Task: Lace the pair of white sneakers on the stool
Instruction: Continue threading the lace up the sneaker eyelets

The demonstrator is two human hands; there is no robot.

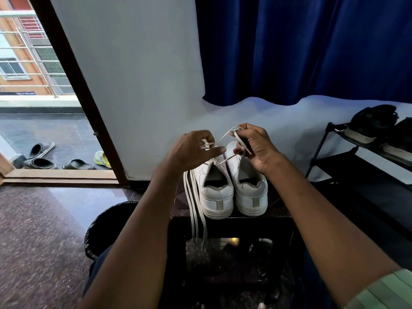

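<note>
Two white sneakers stand side by side on the dark stool point(278, 214), heels toward the person, toes toward the wall; long axes run away from the viewer. Left sneaker point(215, 192) and right sneaker point(250, 190) touch or nearly touch along their inner sides.

A lace point(237, 139) runs up from the eyelet area between the two tongues into the right hand point(256, 148), held just above the right sneaker's tongue. Fingers point(242, 130) curled, pinching the lace near its tip; a loop stands above the knuckles, the free end pointing left. Which shoe's eyelet it comes out of I cannot tell.

The left hand point(194, 150) hangs above and left of the left sneaker, fingers bent round a second lace point(196, 208), whose long strands fall past the stool's front edge.

Judgement: the eyelets lie directly below and slightly toward the person from the right hand, so the tip must turn downward to thread. Right hand is nearer.

Further out: a black bin point(104, 228) on the floor left, a shoe rack point(356, 152) right, sandals point(42, 157) beyond the doorway, a blue curtain point(301, 47) above.
</note>
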